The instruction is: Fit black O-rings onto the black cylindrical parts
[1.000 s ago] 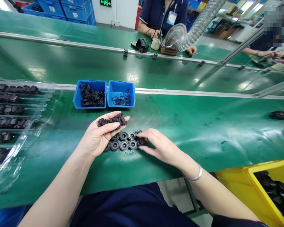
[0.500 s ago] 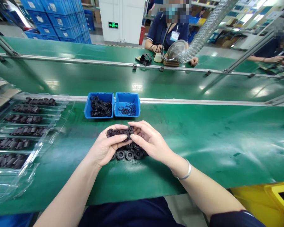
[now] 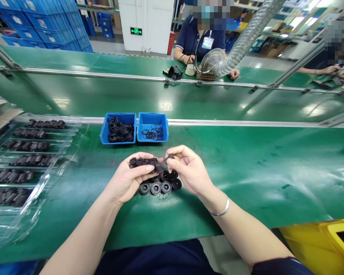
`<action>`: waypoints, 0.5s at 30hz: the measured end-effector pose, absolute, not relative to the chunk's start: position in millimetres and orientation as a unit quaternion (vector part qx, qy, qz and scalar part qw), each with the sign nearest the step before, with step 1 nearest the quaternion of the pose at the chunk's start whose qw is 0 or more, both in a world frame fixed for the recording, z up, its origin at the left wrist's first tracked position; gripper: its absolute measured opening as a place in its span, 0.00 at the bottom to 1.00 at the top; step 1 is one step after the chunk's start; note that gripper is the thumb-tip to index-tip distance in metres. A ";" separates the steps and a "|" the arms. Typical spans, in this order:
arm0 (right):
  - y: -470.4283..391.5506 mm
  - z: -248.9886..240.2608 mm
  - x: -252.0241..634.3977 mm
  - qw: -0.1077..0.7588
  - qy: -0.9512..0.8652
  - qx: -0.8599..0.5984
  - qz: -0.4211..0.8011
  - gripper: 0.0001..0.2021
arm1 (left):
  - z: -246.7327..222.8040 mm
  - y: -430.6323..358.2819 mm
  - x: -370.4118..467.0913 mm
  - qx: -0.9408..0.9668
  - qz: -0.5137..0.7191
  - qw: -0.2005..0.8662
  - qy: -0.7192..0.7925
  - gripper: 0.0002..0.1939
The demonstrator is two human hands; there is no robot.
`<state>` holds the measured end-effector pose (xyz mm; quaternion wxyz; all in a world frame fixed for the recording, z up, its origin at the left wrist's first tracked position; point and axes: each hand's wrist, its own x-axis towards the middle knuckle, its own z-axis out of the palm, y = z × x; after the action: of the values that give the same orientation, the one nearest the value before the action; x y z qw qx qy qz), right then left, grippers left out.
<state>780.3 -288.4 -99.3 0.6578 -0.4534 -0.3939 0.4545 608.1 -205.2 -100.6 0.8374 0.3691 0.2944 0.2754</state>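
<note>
My left hand is closed around a row of small black moulded parts, held above the green bench. My right hand, just to the right, pinches a small dark piece between thumb and fingertips. A little space separates that piece from the row; its exact kind is too small to tell. Below the hands, several round black ring-shaped parts stand on the bench, partly covered by my fingers. Two blue bins sit beyond: the left bin holds bundled black rings, the right bin loose thin black rings.
On the left lies a clear plastic tray with several rows of black parts. A metal rail runs behind the bins. A yellow container stands at the lower right. Across the bench sits a co-worker beside a flexible duct.
My right hand has drawn slightly right, away from the row of black parts, with a small dark piece between its fingertips. My left hand keeps its hold. The view has shifted slightly.
</note>
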 end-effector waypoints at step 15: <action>-290.7 -98.5 787.7 0.640 -0.317 -0.402 0.573 0.12 | -101.3 -199.6 609.0 0.326 0.331 0.834 0.296 0.10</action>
<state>787.7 -290.7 -98.5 0.6397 -0.4024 -0.3166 0.5732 609.0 -199.6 -101.3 0.8345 0.3265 0.2961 0.3307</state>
